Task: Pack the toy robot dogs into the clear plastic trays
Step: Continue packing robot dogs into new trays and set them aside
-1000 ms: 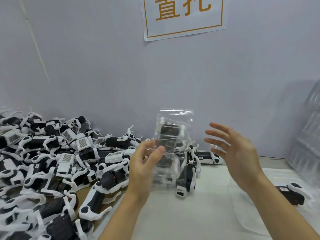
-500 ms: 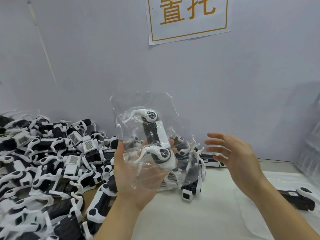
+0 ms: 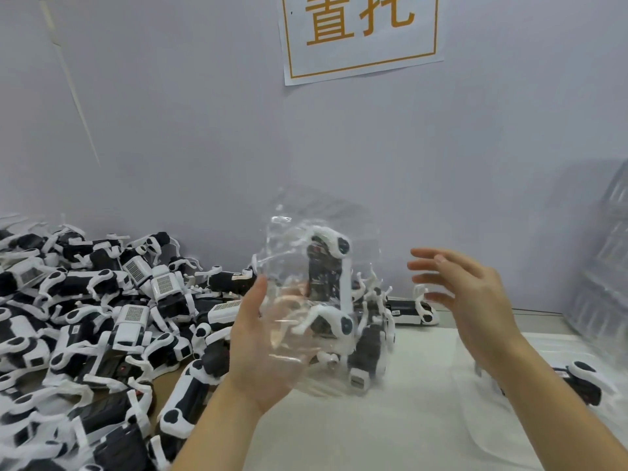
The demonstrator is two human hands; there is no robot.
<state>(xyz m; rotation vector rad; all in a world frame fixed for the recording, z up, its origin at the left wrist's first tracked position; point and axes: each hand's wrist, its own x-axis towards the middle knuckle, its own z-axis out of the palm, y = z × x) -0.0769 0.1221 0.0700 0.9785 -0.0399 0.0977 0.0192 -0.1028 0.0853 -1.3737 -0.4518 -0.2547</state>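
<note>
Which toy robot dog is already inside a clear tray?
The toy robot dog upright in the clear tray held by the left hand; the pile lies loose.

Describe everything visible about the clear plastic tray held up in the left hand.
The clear plastic tray is thin, glossy and see-through, with moulded ridges catching highlights. It stands roughly upright, lifted above the white table, in front of the pile of toy dogs. One black-and-white toy robot dog sits inside it, body vertical, white legs bent outward. The left hand holds it from below and behind, palm visible through the plastic. The right hand is spread nearby, apart from it.
</note>
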